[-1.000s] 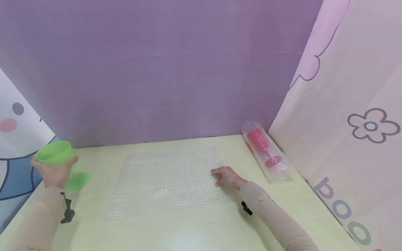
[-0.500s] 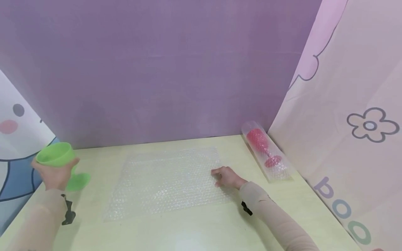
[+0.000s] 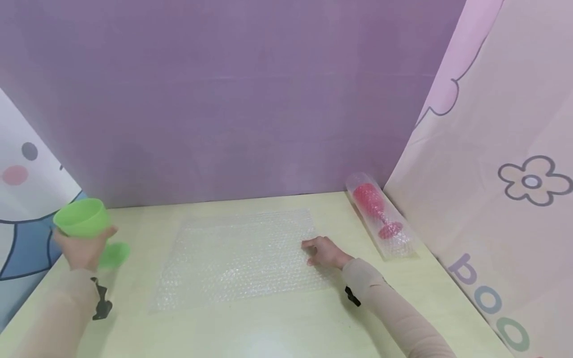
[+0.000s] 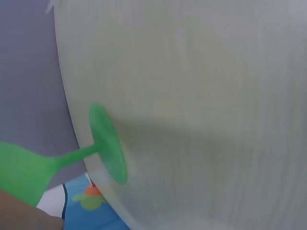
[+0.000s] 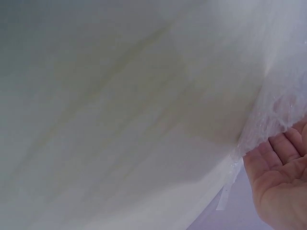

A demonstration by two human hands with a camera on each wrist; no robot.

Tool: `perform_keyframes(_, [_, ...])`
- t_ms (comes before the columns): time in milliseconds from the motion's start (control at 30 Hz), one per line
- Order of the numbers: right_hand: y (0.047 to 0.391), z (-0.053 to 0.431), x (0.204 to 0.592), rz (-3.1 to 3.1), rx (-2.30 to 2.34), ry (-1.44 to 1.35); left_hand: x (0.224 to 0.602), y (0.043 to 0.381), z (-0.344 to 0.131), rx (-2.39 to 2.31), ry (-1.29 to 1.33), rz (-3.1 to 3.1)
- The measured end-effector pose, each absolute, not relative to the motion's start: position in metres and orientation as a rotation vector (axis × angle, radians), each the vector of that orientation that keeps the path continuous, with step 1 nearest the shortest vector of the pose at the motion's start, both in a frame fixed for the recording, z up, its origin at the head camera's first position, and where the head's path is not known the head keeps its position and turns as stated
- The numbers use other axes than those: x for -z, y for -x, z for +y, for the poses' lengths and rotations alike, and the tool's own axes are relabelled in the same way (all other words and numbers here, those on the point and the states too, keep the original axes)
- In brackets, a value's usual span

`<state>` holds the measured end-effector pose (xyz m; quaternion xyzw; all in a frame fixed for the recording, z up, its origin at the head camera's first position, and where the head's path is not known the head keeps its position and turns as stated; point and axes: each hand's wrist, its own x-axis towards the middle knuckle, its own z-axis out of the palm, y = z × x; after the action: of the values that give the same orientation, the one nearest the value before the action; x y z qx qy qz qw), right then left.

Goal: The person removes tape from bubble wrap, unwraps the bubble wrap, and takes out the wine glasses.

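Note:
My left hand (image 3: 83,249) grips the bowl of a green plastic goblet (image 3: 82,217) at the left of the table, its mouth facing up. In the left wrist view the goblet's stem and round foot (image 4: 108,143) show close over the table, with a shadow beside the foot. A clear sheet of bubble wrap (image 3: 237,258) lies spread flat in the middle of the table. The fingers of my right hand (image 3: 327,252) rest at its right edge. From the right wrist view, that hand's loosely bent fingers touch the margin of the bubble wrap (image 5: 278,120).
A red goblet (image 3: 369,199) rolled in bubble wrap lies at the back right of the pale table (image 3: 250,330). A purple backdrop (image 3: 233,99) rises behind, and a printed pink curtain (image 3: 483,149) borders the right side.
The left hand and green goblet appear slightly farther right in the head view, as does the print on the left wall. My right hand and the bubble wrap stay put.

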<state>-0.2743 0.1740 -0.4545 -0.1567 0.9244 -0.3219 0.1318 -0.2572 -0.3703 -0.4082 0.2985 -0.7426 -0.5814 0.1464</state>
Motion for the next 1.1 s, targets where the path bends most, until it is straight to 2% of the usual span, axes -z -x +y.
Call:
perform_keyframes(100, [0.275,0.176,0.454,2.698,0.923,0.491,0.416,0.246,-0.363,1.657,-0.91,-2.295])
perform_keyframes(200, [0.274,0.175,0.455,2.709,0.913,0.534,0.422,0.235,-0.355,1.599,-0.82,-2.542])
perform_keyframes(433, [0.272,0.179,0.46,2.712,0.868,0.588,0.427,0.21,-0.315,1.31,-0.098,-3.11])
perform_keyframes(567, [0.271,0.18,0.459,2.722,0.835,0.602,0.437,0.199,-0.285,1.018,0.317,-3.136])
perform_keyframes(633, [0.27,0.182,0.458,2.732,0.812,0.61,0.442,0.195,-0.274,0.935,0.439,-3.141])
perform_keyframes(867, [0.263,0.192,0.455,2.765,0.751,0.687,0.449,0.182,-0.251,0.865,0.541,-3.292])
perform_keyframes(1100, [0.257,0.195,0.46,2.87,0.621,0.975,0.455,0.176,-0.246,0.78,0.581,-3.266])
